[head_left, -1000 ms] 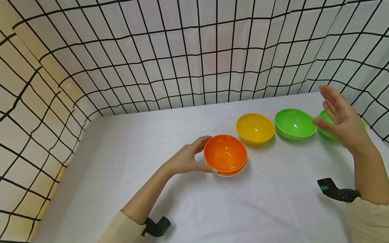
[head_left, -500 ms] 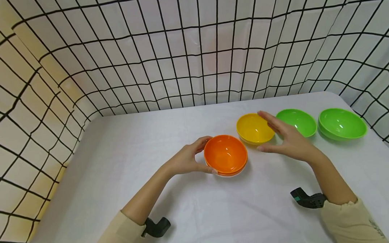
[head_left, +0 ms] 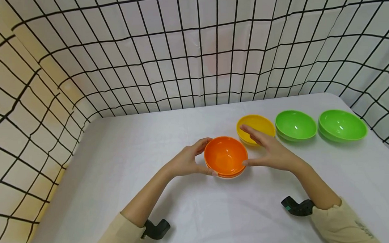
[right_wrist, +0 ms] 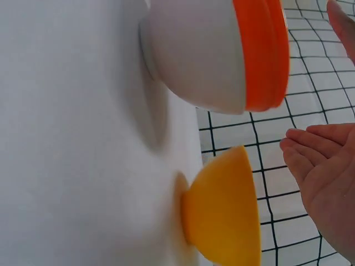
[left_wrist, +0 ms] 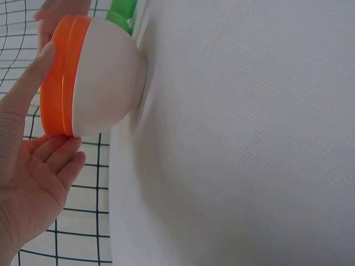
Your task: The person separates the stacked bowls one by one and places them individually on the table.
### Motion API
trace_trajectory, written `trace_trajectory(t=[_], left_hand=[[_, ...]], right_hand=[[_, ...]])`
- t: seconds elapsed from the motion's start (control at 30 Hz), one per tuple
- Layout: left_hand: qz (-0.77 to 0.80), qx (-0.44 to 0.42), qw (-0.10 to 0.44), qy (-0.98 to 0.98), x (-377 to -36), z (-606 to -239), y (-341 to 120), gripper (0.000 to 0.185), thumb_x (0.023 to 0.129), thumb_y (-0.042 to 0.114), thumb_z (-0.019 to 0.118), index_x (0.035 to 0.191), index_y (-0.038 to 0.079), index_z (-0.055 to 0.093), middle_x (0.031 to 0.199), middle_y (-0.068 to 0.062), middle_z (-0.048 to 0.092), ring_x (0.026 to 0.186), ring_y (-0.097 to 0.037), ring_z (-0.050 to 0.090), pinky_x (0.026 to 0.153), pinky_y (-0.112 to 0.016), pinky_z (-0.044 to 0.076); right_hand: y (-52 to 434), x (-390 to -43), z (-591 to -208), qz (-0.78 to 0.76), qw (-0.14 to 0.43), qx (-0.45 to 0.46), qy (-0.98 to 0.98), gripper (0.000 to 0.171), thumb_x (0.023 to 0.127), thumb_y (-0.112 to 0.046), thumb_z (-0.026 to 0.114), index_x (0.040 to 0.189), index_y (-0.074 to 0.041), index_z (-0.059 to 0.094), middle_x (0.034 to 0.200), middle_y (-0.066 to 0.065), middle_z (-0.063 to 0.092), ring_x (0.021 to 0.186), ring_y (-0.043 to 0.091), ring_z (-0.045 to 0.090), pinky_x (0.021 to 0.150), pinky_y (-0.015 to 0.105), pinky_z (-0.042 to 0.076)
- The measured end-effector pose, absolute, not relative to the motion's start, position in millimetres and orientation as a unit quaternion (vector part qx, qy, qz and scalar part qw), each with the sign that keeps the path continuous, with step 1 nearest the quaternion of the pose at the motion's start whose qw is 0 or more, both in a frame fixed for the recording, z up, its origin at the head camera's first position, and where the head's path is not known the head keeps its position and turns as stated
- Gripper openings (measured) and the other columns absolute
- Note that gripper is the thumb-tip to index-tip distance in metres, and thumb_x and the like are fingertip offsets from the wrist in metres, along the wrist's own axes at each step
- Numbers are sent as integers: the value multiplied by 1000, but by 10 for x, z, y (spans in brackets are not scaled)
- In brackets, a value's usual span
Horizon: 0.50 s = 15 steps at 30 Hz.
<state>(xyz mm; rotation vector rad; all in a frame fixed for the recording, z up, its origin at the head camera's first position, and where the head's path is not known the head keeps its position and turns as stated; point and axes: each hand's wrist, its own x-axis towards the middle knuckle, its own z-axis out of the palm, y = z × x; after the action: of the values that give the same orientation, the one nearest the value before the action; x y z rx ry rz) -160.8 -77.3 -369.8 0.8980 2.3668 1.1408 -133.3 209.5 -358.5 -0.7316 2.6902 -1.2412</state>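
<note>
Two orange bowls (head_left: 226,155) sit nested in a white bowl (left_wrist: 108,77), and the stack stands on the table. My left hand (head_left: 189,159) holds this stack from the left, thumb on the near side of the orange rims and fingers behind. In the left wrist view the left hand (left_wrist: 33,183) spans the orange part from both sides. My right hand (head_left: 275,152) hovers at the right of the stack, fingers straight and spread, thumb tip overlapping the orange rim. In the right wrist view the right hand (right_wrist: 333,177) has nothing in its grasp.
A yellow bowl (head_left: 263,123) stands behind the stack, partly covered by the right hand. Farther right are two green bowls, a nearer one (head_left: 295,125) and an outer one (head_left: 342,126). Black netting (head_left: 201,56) borders the white table (head_left: 133,138) at the back and sides.
My right hand has come leftward from over the outer green bowl, past the yellow bowl, to the right side of the orange stack. The left hand and the bowls stay in place.
</note>
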Motion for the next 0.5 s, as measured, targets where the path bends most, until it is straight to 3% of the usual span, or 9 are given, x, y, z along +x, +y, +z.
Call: trace_trajectory(t=[0.33,0.5], left_hand=[[407,316,180,838,-1591,-3690,-768,91,68,38,81,142,18,31,141,6,42,130,-14,41,104,-33,37],[403,320,180,838,-1593,-3682,-772,91,68,38,81,142,18,31,141,6,42,130,-14,41,104,-33,37]], right_hand=[[1937,-1279,-3687,-372,44,-219,901,113,63,-49,81,148,-13,16,151,5,26,136,30,27,105,54,30],[1853,-1263,-3743,-381,60,-202,900,118,58,-53,82,148,-12,17,150,4,29,136,28,29,104,55,31]])
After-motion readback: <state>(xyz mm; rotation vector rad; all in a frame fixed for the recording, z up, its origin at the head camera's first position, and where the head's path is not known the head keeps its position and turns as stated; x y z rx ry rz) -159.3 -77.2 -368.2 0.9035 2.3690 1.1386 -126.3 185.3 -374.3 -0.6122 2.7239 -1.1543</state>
